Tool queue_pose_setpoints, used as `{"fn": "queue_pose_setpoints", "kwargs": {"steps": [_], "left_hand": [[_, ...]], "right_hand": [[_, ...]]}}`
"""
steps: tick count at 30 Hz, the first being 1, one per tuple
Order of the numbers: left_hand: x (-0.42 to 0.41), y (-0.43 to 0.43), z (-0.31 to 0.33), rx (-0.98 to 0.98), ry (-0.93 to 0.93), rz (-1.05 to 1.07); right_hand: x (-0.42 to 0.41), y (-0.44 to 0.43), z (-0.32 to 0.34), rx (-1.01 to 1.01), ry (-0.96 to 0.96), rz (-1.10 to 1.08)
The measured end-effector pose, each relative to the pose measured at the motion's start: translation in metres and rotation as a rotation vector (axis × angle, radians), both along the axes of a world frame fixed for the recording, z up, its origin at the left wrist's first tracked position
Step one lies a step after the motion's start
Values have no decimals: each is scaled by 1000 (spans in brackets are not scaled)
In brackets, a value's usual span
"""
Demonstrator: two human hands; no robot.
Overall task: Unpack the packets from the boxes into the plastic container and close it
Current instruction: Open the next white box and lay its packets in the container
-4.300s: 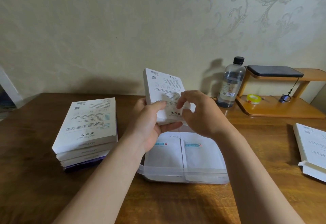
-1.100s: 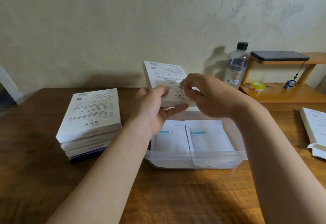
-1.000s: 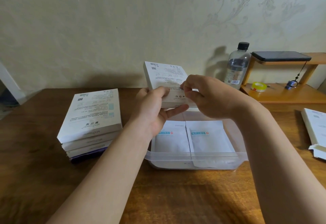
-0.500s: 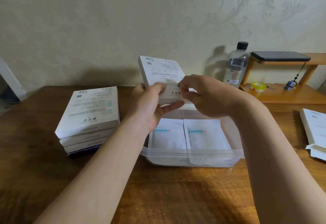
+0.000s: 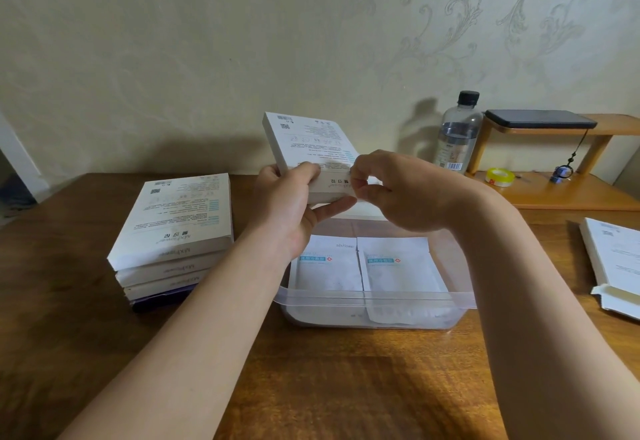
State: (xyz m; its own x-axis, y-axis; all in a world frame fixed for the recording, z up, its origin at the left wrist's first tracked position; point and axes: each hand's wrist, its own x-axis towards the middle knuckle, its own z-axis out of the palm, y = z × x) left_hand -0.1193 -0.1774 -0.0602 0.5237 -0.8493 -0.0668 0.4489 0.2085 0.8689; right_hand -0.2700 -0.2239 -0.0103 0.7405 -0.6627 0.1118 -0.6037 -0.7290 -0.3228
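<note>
A flat white cardboard box (image 5: 308, 141) was held tilted above the far edge of the clear plastic container (image 5: 374, 297), mid-tabletop (image 5: 346, 370), much as half a second earlier. The left hand (image 5: 287, 207) gripped its lower left corner, thumb on top; the right hand (image 5: 398, 193) pinched, seemingly, its end flap, above two matte white packets (image 5: 394, 266)

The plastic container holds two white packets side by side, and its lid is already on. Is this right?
No: the head view shows the plastic container open, with no lid on it. The two white packets do lie side by side inside.
</note>
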Motion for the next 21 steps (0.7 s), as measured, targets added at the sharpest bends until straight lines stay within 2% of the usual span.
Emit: {"fn": "queue_pose_setpoints", "kwargs": {"steps": [14,18,21], "left_hand": [[1,1,0,-8,11,20],[1,1,1,-26,42,10],[1,0,1,-48,65,-5]], "right_hand": [[-3,0,3,1,24,-25],[-18,-1,14,45,-108,-86],[-25,-7,14,31,-237,-239]]}}
